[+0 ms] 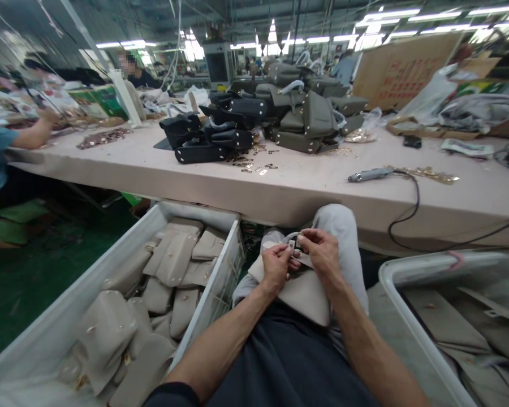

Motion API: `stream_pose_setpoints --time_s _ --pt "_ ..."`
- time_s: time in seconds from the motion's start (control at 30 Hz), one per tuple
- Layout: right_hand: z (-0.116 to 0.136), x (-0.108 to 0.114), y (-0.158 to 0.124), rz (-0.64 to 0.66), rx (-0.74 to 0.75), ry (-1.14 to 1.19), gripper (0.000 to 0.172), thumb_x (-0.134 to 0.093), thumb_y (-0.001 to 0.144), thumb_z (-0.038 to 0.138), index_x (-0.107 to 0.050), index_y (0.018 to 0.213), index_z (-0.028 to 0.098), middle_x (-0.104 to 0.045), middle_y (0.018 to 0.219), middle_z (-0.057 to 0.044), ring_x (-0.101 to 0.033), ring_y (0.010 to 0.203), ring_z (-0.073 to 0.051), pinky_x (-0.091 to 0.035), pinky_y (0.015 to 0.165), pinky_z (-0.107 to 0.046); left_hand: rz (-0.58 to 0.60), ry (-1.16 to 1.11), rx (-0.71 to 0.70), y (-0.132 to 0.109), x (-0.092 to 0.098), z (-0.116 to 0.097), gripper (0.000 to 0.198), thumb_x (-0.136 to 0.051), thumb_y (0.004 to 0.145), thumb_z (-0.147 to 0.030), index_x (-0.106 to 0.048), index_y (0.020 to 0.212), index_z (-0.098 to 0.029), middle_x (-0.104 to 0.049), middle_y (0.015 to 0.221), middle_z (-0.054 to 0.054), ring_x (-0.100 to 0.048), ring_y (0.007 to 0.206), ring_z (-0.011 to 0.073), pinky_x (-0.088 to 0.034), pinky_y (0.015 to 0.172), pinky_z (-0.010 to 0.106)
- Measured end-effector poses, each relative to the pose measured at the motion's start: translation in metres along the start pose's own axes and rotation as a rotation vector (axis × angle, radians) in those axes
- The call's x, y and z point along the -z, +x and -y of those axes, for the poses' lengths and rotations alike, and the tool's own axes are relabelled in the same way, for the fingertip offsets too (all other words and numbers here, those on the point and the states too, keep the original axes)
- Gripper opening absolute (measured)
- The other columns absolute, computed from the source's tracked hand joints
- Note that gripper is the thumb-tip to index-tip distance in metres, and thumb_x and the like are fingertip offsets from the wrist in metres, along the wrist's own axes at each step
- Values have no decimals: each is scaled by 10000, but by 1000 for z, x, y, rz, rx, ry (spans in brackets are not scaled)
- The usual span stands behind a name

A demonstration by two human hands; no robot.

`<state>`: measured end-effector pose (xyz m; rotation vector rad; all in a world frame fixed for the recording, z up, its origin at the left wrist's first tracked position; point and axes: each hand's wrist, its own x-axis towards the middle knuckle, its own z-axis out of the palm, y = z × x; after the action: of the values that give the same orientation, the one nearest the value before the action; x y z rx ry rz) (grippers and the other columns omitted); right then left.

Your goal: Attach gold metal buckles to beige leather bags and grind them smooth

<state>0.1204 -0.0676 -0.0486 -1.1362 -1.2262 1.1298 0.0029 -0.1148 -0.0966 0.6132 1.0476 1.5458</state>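
On my lap lies a beige handbag (305,297), its lower part resting across my thighs. Both hands meet at its upper edge. My left hand (277,264) is closed, pinching part of the bag beside a small metal fitting (292,244). From the other side my right hand (321,249) pinches at the same spot, its thumb and fingers around a small dark and gold piece. The fingers partly hide this piece, and I cannot make out its exact kind.
A white crate (203,328) full of beige bags stands at my left, another crate (388,282) at my right. On the table (280,195) are black bags (212,135), olive bags (309,118), loose metal fittings and a corded tool (371,174). A co-worker (0,152) sits at the left.
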Motion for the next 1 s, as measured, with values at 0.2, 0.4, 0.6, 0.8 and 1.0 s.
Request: stream_pose_setpoints --time_s 0.2,0.4,0.6,0.8,1.0 --pt "-23 9 5 -105 -15 80 355 -884 651 363 -760 901 144 -701 709 -34 -552 541 -135 -439 501 -260 6 60 -13 2 -3 11 499 -866 738 -496 -753 949 -58 -767 775 129 -668 468 156 -549 409 240" --pt "-38 0 13 -94 -32 194 350 -893 614 380 -753 830 143 -682 651 -20 -560 509 -135 -445 493 -256 -21 123 -29 12 2 13 361 -825 801 -410 -748 890 -68 -769 764 113 -672 470 154 -544 405 226" --pt "-48 -15 29 -66 -161 268 395 -914 538 421 -746 771 151 -676 620 -23 -561 479 -134 -453 455 -240 -83 137 -8 33 11 14 269 -806 825 -332 -744 866 -73 -767 732 116 -688 472 180 -558 399 244" --pt "-61 -24 46 112 -276 335 408 -942 525 390 -746 787 147 -664 612 -18 -599 524 -150 -534 500 -263 -111 109 52 46 18 15 213 -730 878 -231 -763 982 -48 -770 741 124 -716 504 182 -596 454 241" --pt "-85 -17 64 182 -306 256 394 -942 595 405 -764 831 145 -692 644 -28 -611 517 -144 -530 507 -250 -100 104 139 58 12 24 196 -724 881 -218 -783 972 -55 -767 745 123 -752 566 202 -629 507 248"
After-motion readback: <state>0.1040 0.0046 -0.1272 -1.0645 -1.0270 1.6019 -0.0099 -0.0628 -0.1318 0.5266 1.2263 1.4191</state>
